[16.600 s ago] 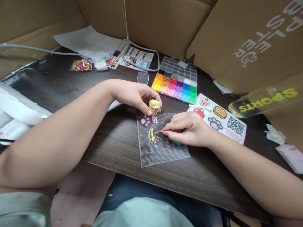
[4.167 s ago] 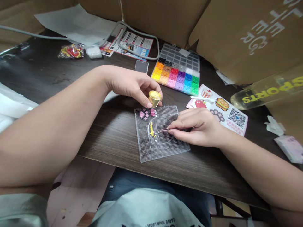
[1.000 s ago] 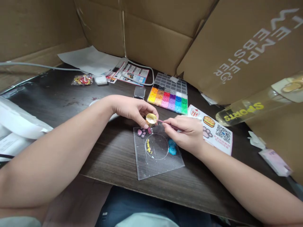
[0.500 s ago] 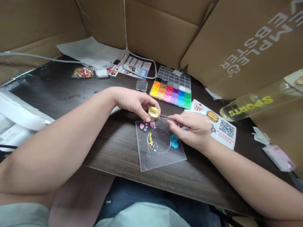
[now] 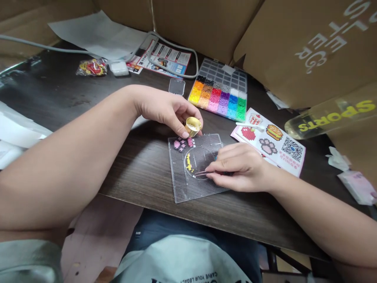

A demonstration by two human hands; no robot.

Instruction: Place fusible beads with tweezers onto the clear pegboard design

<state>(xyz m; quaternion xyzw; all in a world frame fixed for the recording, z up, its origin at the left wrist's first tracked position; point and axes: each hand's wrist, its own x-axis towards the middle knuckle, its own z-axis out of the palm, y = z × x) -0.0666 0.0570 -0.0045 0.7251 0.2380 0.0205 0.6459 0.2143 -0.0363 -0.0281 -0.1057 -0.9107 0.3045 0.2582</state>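
Note:
Fingers of my left hand are closed around a small gold cup with pale beads inside, tilted above the pegboard's far edge. My right hand pinches a pair of tweezers, whose tips touch down by white beads below a curve of yellow beads. Whether a bead sits between the tips is too small to tell. The clear pegboard lies flat on the table. Near its far left corner is a pink and black paw of beads. My right hand mostly hides a blue bead shape.
A sorted bead box stands behind the pegboard. Pattern sheets with a white scoop on them lie to the right, near a bottle and a tissue pack. Farther back are a cable, a bag of coloured bands and papers.
My right hand has brought the tweezers from the gold cup down to the white beads on the pegboard. My left hand still holds the cup near the far edge. The camera view has shifted.

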